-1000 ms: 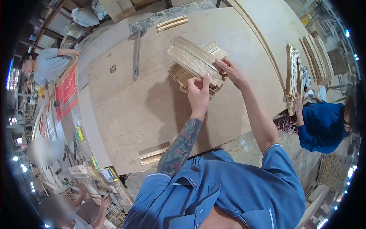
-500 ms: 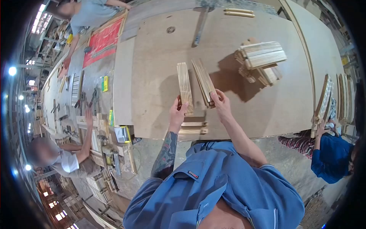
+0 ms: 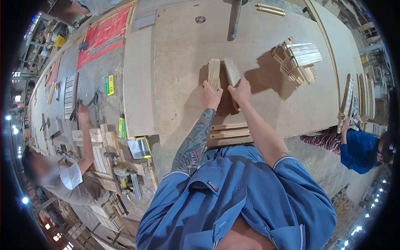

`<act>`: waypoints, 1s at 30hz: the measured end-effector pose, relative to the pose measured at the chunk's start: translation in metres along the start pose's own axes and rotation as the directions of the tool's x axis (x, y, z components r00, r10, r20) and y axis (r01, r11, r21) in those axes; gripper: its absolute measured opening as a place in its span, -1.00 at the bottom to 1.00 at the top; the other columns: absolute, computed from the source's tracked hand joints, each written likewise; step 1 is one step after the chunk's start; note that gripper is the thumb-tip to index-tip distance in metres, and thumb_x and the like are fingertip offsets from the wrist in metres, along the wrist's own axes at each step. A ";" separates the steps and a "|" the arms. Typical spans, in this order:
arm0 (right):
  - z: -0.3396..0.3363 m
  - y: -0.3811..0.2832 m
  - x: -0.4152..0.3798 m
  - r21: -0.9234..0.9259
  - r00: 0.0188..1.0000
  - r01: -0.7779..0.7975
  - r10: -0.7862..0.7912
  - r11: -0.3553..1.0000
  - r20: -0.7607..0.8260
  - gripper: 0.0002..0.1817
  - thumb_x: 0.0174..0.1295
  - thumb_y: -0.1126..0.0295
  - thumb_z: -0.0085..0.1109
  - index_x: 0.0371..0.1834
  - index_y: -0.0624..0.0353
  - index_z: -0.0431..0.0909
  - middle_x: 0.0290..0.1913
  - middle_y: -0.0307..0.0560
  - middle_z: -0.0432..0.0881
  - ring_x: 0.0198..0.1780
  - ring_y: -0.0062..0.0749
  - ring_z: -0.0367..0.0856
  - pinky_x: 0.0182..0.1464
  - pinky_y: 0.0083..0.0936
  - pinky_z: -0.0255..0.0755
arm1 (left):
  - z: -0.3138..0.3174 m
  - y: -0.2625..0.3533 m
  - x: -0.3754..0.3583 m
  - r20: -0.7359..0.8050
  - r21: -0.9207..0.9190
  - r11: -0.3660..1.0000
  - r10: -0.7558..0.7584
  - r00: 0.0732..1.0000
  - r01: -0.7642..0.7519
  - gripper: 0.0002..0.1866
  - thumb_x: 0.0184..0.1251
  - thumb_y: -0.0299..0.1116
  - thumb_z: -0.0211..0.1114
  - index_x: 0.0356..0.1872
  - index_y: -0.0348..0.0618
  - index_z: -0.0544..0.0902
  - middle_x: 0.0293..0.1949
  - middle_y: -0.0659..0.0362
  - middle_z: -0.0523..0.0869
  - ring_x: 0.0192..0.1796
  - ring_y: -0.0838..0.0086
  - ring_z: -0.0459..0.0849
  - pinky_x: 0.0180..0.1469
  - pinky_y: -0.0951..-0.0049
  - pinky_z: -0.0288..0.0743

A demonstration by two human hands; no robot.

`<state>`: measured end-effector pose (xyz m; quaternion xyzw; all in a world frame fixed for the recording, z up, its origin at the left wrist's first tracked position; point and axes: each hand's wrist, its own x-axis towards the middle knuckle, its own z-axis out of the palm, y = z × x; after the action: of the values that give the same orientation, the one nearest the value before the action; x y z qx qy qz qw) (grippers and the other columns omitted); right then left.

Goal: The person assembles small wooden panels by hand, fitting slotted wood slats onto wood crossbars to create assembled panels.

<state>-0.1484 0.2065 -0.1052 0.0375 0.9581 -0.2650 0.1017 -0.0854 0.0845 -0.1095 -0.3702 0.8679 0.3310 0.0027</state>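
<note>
My left hand (image 3: 211, 95) is wrapped round a narrow bundle of light wooden slats (image 3: 214, 74), above the plywood-topped table. Just right of it, my right hand (image 3: 241, 91) grips a second bundle of slats (image 3: 232, 71), which is smeared by motion at its far end. Both bundles point away from me, side by side with a small gap between their far ends. Near the table's front edge, close to my body, lie a couple of loose wooden strips (image 3: 230, 131). To the right, a crisscrossed pile of slats (image 3: 302, 56) rests on the plywood (image 3: 179, 71).
A metal bar (image 3: 235, 25) and two strips (image 3: 271, 9) lie at the back. On the left, a co-worker (image 3: 71, 175) reaches over a bench with tools, a clamp and yellow-green boxes (image 3: 109, 85). Another co-worker (image 3: 360, 150) handles slats at the right edge.
Both hands have shifted slightly right and away from me in view, closer together with their bundles. The left bundle is now gripped from above. The left co-worker's arm has moved.
</note>
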 end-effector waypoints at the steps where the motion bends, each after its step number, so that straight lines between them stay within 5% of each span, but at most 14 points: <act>1: 0.001 -0.008 -0.003 -0.023 0.994 -0.014 0.017 1.000 0.105 -0.37 -0.05 0.06 0.50 -0.02 0.32 0.58 0.01 0.22 0.66 0.09 0.06 0.64 0.12 -0.12 0.51 | 0.005 -0.004 0.003 0.009 -0.121 0.992 0.019 1.000 -0.017 -0.30 -0.03 -0.13 0.51 0.12 -0.28 0.48 0.03 -0.14 0.63 0.18 -0.07 0.56 0.13 0.02 0.53; 4: 0.011 -0.006 -0.010 0.279 0.998 -0.048 0.032 0.959 0.061 -0.45 -0.05 0.11 0.49 -0.10 0.29 0.58 -0.05 0.17 0.67 0.03 0.07 0.64 0.09 -0.12 0.51 | -0.002 -0.022 0.011 0.033 -0.318 0.948 0.035 0.999 -0.023 -0.34 0.00 -0.14 0.50 0.09 -0.30 0.50 0.00 -0.17 0.63 0.17 -0.07 0.57 0.13 0.03 0.53; 6: 0.002 0.006 -0.002 0.281 0.986 -0.122 0.084 0.952 0.142 -0.46 -0.02 0.12 0.47 -0.06 0.26 0.60 -0.12 0.15 0.64 0.04 0.10 0.61 0.15 -0.13 0.50 | -0.019 -0.042 0.022 0.047 -0.386 0.922 0.039 0.998 -0.018 -0.37 0.01 -0.15 0.49 0.06 -0.31 0.51 -0.01 -0.18 0.63 0.16 -0.07 0.58 0.14 0.03 0.52; 8: 0.006 0.025 0.001 0.126 0.988 -0.011 0.030 0.992 -0.150 -0.47 -0.02 0.12 0.47 -0.08 0.27 0.60 -0.16 0.18 0.62 0.05 0.11 0.58 0.16 -0.12 0.46 | -0.026 -0.064 0.028 -0.268 -0.007 0.988 0.147 0.952 -0.155 -0.44 0.05 -0.16 0.47 -0.01 -0.36 0.57 0.02 -0.20 0.68 0.07 -0.08 0.65 0.13 0.04 0.51; 12: 0.015 0.008 -0.004 0.143 0.993 -0.102 0.110 0.984 -0.047 -0.53 -0.02 0.13 0.46 -0.20 0.30 0.61 -0.18 0.20 0.60 0.08 0.08 0.56 0.14 -0.14 0.44 | -0.003 -0.060 0.030 -0.333 -0.037 0.988 0.132 0.933 -0.153 -0.40 0.06 -0.20 0.44 0.11 -0.34 0.54 0.02 -0.22 0.64 0.16 -0.07 0.59 0.19 0.05 0.45; 15: -0.005 0.012 -0.002 0.260 0.990 -0.136 0.142 0.956 -0.003 -0.50 -0.03 0.11 0.47 -0.20 0.31 0.61 -0.15 0.21 0.61 0.06 0.09 0.57 0.12 -0.12 0.45 | -0.015 -0.053 0.027 -0.100 -0.250 0.968 -0.019 0.995 -0.007 -0.38 0.10 -0.19 0.42 0.17 -0.31 0.53 0.03 -0.23 0.63 0.23 -0.08 0.53 0.22 0.05 0.43; 17: -0.018 0.023 0.006 0.330 0.986 -0.160 0.164 0.930 0.014 -0.49 -0.03 0.09 0.47 -0.19 0.32 0.62 -0.12 0.21 0.62 0.05 0.09 0.58 0.11 -0.12 0.46 | -0.031 -0.071 0.034 -0.283 -0.328 0.929 0.074 0.956 -0.170 -0.41 0.10 -0.18 0.44 0.14 -0.30 0.58 -0.15 -0.15 0.71 -0.02 -0.04 0.67 0.07 0.06 0.50; 19: -0.016 0.039 0.010 0.110 0.971 -0.188 0.201 0.976 -0.126 -0.44 -0.02 0.04 0.48 -0.17 0.34 0.63 -0.06 0.23 0.63 0.05 0.09 0.60 0.12 -0.12 0.46 | -0.025 -0.094 0.042 -0.345 -0.256 0.952 0.074 0.936 -0.170 -0.42 0.11 -0.19 0.43 0.14 -0.29 0.59 -0.15 -0.15 0.72 -0.04 -0.04 0.67 0.07 0.08 0.51; 21: -0.003 0.034 0.006 0.151 0.974 -0.172 0.191 0.973 -0.119 -0.41 -0.01 0.00 0.47 -0.13 0.34 0.63 -0.04 0.23 0.63 0.06 0.09 0.59 0.14 -0.12 0.46 | -0.024 -0.081 0.032 -0.468 -0.150 0.974 0.082 0.880 -0.171 -0.50 0.14 -0.20 0.40 0.06 -0.30 0.63 -0.15 -0.15 0.72 -0.06 -0.05 0.68 0.07 0.09 0.51; 24: -0.004 0.039 0.006 0.214 0.984 -0.146 0.164 0.966 -0.069 -0.34 0.04 -0.07 0.45 -0.01 0.30 0.65 0.03 0.25 0.62 0.10 0.11 0.58 0.17 -0.13 0.46 | -0.036 -0.079 0.029 -0.282 -0.233 0.959 0.093 0.955 -0.162 -0.51 0.16 -0.21 0.38 0.08 -0.27 0.63 -0.09 -0.19 0.71 -0.02 -0.06 0.67 0.11 0.10 0.50; 25: -0.007 0.050 0.007 0.260 0.967 -0.129 0.179 0.957 -0.179 -0.35 0.05 -0.07 0.45 0.03 0.27 0.65 0.07 0.24 0.62 0.11 0.11 0.58 0.19 -0.13 0.45 | -0.041 -0.091 0.035 -0.269 -0.286 0.956 -0.013 0.963 -0.067 -0.50 0.18 -0.16 0.38 0.09 -0.24 0.64 -0.05 -0.21 0.71 -0.01 -0.05 0.68 0.14 0.13 0.50; 27: -0.024 0.072 0.012 0.181 0.945 -0.149 0.194 0.972 -0.263 -0.31 0.14 -0.08 0.37 0.20 0.21 0.58 0.19 0.22 0.59 0.21 0.11 0.53 0.28 -0.09 0.40 | -0.064 -0.116 0.031 -0.346 0.032 0.999 -0.019 0.938 0.032 -0.48 0.26 0.00 0.34 0.05 -0.23 0.66 0.04 -0.23 0.68 0.05 -0.01 0.67 0.18 0.09 0.49; 29: -0.031 0.076 0.003 -0.048 0.977 -0.032 0.022 0.998 -0.211 -0.29 0.22 -0.14 0.27 0.25 0.22 0.54 0.18 0.16 0.62 0.28 0.04 0.50 0.28 -0.14 0.40 | -0.048 -0.142 0.032 -0.605 0.424 0.906 0.303 0.736 -0.025 -0.47 0.21 0.10 0.35 -0.05 -0.18 0.65 0.03 -0.12 0.65 0.05 0.06 0.61 0.09 0.08 0.47; 30: -0.033 0.067 -0.001 -0.109 0.996 0.065 -0.071 0.992 -0.055 -0.28 0.28 -0.16 0.19 0.30 0.19 0.52 0.24 0.16 0.58 0.31 0.07 0.46 0.34 -0.07 0.33 | -0.046 -0.137 0.032 -0.451 0.338 0.938 0.237 0.860 -0.081 -0.48 0.26 0.11 0.32 -0.04 -0.16 0.66 0.05 -0.08 0.64 0.07 0.07 0.58 0.12 0.05 0.44</act>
<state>-0.1446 0.2810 -0.1104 0.0072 0.9743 -0.2152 0.0661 -0.0095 -0.0319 -0.1604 -0.3626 0.9092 0.0873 -0.1850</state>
